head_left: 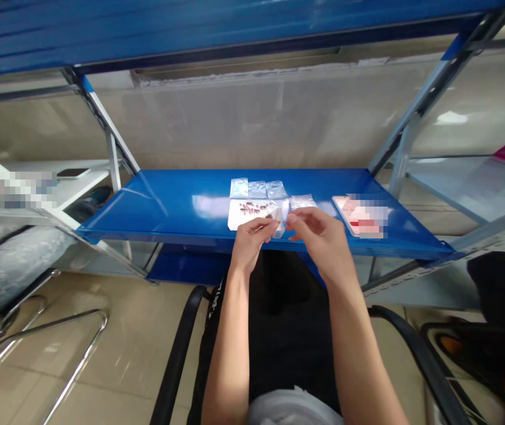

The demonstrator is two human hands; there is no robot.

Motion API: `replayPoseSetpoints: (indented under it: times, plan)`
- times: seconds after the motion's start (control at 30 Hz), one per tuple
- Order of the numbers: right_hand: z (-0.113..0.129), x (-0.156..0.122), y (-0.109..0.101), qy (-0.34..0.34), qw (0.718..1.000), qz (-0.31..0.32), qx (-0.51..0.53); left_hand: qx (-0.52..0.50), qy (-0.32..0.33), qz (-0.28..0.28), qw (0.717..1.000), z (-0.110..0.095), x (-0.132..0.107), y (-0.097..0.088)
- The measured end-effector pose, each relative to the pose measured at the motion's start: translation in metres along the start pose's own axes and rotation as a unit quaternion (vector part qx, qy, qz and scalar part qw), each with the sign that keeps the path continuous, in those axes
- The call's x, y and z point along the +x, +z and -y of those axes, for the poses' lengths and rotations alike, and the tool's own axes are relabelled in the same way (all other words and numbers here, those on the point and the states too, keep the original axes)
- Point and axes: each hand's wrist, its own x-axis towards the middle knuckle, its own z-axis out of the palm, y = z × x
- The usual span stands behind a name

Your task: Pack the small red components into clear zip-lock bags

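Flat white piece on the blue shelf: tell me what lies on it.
Small dark and reddish bits lie on the flat white piece. The left hand and clear plastic cover part of its near right side; anything beneath them cannot be made out.

This looks like a plain workroom or storeroom fitted out for small handwork, though whether it belongs to a shop or a factory cannot be told. Metal racking stands against a glossy pale wall (252,127), with a blue shelf (163,206) serving as the work surface under an upper blue shelf (234,32), and white shelves (460,183) to either side. Small clear bags (257,189) lie on the lower one, while a chair with black armrests (180,348), chrome tubular legs (86,348) and a tiled floor (119,366) add to the workaday look.
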Motion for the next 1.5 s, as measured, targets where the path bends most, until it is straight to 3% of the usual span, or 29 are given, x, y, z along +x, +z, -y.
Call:
replayPoseSetpoints:
  times: [0.13,0.27,0.4,0.63,1.03,1.23,1.4,1.5]
  plan:
    - [-0.021,-0.003,0.004,0.007,0.998,0.023,-0.052,0.004,-0.005,0.012,1.0,0.0,-0.002,0.006]
    - [-0.022,-0.007,0.003,-0.012,0.992,0.01,-0.126,0.023,-0.031,0.027,0.999,-0.001,-0.003,0.008]
    - [-0.022,-0.004,0.005,-0.03,0.985,0.019,-0.167,0.107,-0.025,0.027,0.994,-0.002,-0.003,0.004]
    - [-0.022,-0.004,0.004,-0.02,0.989,0.057,-0.134,0.191,-0.001,0.022,0.981,-0.013,-0.005,0.0]
    - [-0.023,-0.001,-0.004,-0.001,0.99,0.096,-0.106,0.178,-0.022,0.082,0.98,-0.012,-0.002,-0.011]
    - [-0.021,-0.003,-0.001,-0.029,0.988,0.061,-0.137,0.243,0.069,0.064,0.965,-0.021,-0.008,-0.001]
    - [-0.013,-0.006,0.0,-0.104,0.951,0.059,-0.286,0.348,0.142,0.03,0.926,-0.025,-0.014,0.008]
    - [-0.009,-0.008,-0.001,-0.129,0.929,0.056,-0.341,0.408,0.188,-0.023,0.893,-0.026,-0.014,0.008]
